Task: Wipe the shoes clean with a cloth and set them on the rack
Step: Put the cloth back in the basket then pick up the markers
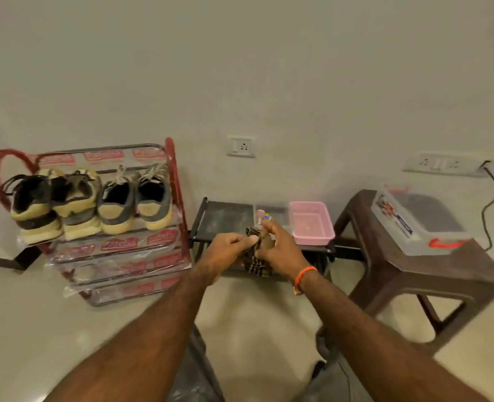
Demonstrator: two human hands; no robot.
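Both hands hold the checked cloth (pixel 256 256) out in front, above the low black tabletop (pixel 225 217): the left hand (pixel 228 248) pinches its upper edge, the right hand (pixel 280 250) curls round its bunched middle. Four shoes (pixel 92 201) already sit heels-out on the top shelf of the red rack (pixel 173 181), well apart from the cloth. The wiping seems finished. To close well, I judge the cloth wants folding flat and setting down beside the pink basket (pixel 311 224).

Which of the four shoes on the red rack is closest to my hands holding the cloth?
The rightmost grey-and-tan shoe, at the right end of the red rack's top shelf. The other three sit further left, away from both hands.
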